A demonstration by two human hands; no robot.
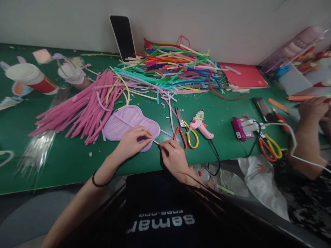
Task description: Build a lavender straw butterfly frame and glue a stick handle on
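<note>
A lilac, rounded panel made of pipe cleaners laid side by side, with a raised border, lies flat on the green table. My left hand rests over its lower right part, fingers curled and pinched at the near edge. A short pale pipe cleaner runs from those fingertips to my right hand, which pinches its other end. Just beyond my right hand lie open scissors with one red and one yellow handle. Next to them is a pink glue gun. My fingers hide part of the panel's border.
Pink pipe cleaners are heaped at left, multicoloured ones at the back. A phone leans on the wall. Cups stand far left. A purple power adapter with cables sits at right, near another person's arm.
</note>
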